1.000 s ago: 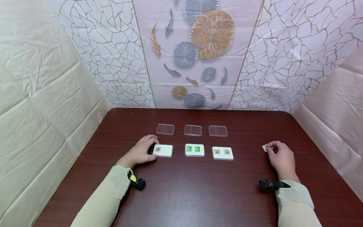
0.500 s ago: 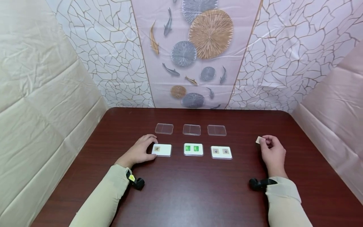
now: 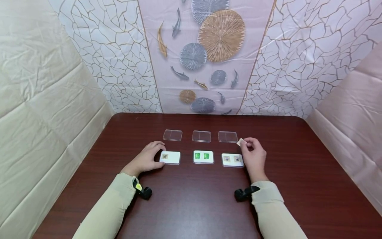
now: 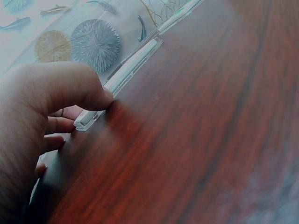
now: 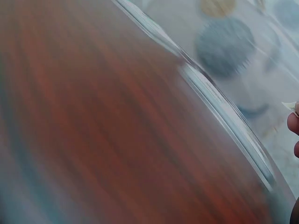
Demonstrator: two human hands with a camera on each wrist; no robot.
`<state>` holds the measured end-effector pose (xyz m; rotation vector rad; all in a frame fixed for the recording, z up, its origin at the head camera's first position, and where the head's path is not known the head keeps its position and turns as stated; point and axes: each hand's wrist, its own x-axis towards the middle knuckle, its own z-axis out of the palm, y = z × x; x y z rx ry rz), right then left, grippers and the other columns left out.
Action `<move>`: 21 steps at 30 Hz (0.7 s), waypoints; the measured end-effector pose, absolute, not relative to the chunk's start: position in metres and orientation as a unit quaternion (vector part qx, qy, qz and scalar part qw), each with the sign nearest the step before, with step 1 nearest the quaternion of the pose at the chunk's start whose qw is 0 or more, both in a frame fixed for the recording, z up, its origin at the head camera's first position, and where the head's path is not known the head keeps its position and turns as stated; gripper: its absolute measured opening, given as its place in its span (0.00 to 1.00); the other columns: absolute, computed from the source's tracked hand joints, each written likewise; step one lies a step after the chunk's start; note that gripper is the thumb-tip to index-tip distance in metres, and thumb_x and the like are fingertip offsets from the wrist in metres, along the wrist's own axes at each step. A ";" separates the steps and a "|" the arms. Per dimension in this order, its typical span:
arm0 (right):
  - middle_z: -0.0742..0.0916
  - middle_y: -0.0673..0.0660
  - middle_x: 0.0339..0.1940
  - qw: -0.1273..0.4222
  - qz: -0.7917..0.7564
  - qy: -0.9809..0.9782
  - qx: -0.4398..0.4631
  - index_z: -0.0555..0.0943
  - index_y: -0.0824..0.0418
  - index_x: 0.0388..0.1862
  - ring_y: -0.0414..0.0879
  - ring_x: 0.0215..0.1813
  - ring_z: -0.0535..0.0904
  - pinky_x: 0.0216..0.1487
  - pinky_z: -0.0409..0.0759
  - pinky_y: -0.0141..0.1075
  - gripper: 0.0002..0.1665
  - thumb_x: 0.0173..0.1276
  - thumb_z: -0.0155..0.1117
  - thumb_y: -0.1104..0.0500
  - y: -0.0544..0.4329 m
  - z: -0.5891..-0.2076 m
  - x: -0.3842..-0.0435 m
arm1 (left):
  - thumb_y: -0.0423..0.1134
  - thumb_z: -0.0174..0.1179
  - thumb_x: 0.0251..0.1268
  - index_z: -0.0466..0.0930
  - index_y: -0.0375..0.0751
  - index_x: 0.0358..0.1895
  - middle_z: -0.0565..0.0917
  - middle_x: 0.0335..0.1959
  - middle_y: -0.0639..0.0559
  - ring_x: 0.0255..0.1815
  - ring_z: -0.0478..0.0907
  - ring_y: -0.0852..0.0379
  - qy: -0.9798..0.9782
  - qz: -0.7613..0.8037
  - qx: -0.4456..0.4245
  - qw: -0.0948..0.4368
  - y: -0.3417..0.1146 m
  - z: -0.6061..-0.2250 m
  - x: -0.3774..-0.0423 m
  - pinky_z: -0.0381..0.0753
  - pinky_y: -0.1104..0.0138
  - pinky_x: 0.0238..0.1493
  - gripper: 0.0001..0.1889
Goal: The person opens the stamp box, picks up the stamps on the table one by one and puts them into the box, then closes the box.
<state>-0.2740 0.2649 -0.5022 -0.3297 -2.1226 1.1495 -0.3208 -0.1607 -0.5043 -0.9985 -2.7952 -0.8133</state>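
Observation:
In the head view, my left hand (image 3: 145,158) holds a flat white-lined clear case (image 3: 175,158) by its left end, thumb at the near edge and fingers at the far edge. One small brown picture square (image 3: 165,156) sits in its left half; the right half is bare white. The left wrist view has the thumb against the case's side (image 4: 126,70). My right hand (image 3: 254,158) pinches a small pale square card (image 3: 240,142) by its edge, raised beyond the right-hand case (image 3: 232,165), which holds two eye pictures. What the card shows cannot be made out.
A middle case (image 3: 202,161) holds two green squares. Behind the cases lie three clear lids, the left (image 3: 172,135), middle (image 3: 201,136) and right (image 3: 227,136), on the dark wooden table (image 3: 185,202). Patterned cloth (image 3: 119,66) hangs around the table's back and sides.
My right hand has carried the small card leftward from the table's right side to beside the right-hand case. The left hand stays on its case; the head view shifted slightly.

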 end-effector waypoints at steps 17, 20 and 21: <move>0.87 0.56 0.29 0.351 0.390 -0.849 0.072 0.84 0.60 0.39 0.55 0.38 0.79 0.53 0.72 0.53 0.07 0.63 0.73 0.61 0.159 -0.502 -0.280 | 0.45 0.69 0.47 0.77 0.44 0.51 0.73 0.65 0.44 0.69 0.66 0.41 -0.906 -0.265 -0.328 0.038 -0.162 -0.505 -0.323 0.61 0.47 0.70 0.25; 0.87 0.55 0.28 0.350 0.378 -0.850 0.111 0.84 0.60 0.38 0.54 0.37 0.79 0.53 0.73 0.52 0.07 0.62 0.73 0.61 0.142 -0.504 -0.280 | 0.45 0.70 0.47 0.77 0.44 0.51 0.73 0.65 0.44 0.69 0.66 0.41 -0.906 -0.265 -0.328 0.037 -0.161 -0.505 -0.323 0.61 0.47 0.70 0.25; 0.87 0.54 0.28 0.350 0.375 -0.850 0.120 0.84 0.59 0.37 0.53 0.37 0.80 0.53 0.73 0.52 0.06 0.62 0.73 0.61 0.136 -0.504 -0.280 | 0.45 0.70 0.47 0.77 0.44 0.51 0.73 0.65 0.44 0.69 0.66 0.41 -0.906 -0.265 -0.328 0.037 -0.161 -0.506 -0.323 0.61 0.47 0.71 0.25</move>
